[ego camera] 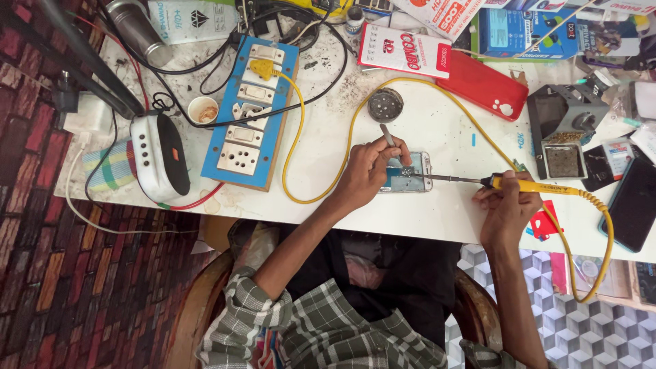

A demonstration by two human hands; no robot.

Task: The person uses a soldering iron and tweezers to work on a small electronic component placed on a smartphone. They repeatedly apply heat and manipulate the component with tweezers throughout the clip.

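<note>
My right hand (504, 208) is closed around the yellow handle of the soldering iron (540, 186), gripped like a pen, with the metal tip reaching left to the opened phone (408, 172). My left hand (369, 167) is closed on thin tweezers (388, 137), pinching them between thumb and fingers, their points down at the same spot on the phone's board.

To do this well, I judge I should rest both wrists on the table (437, 123), so that neither tool shakes. The tip should touch only the one joint, briefly, while the tweezers hold the part still. The yellow cord (328, 184) loops wide across the table, and I should leave it slack so it does not tug the iron.

The phone lies flat on the table, under my left fingers and just left of my right hand, the iron's shaft bridging the gap between them. Just beyond it sits a small round tin (385, 104). Further left is a blue switchboard (251, 113). To the right, well apart from the phone, are a red phone cover (486, 85) and the iron's stand (564, 137).
</note>
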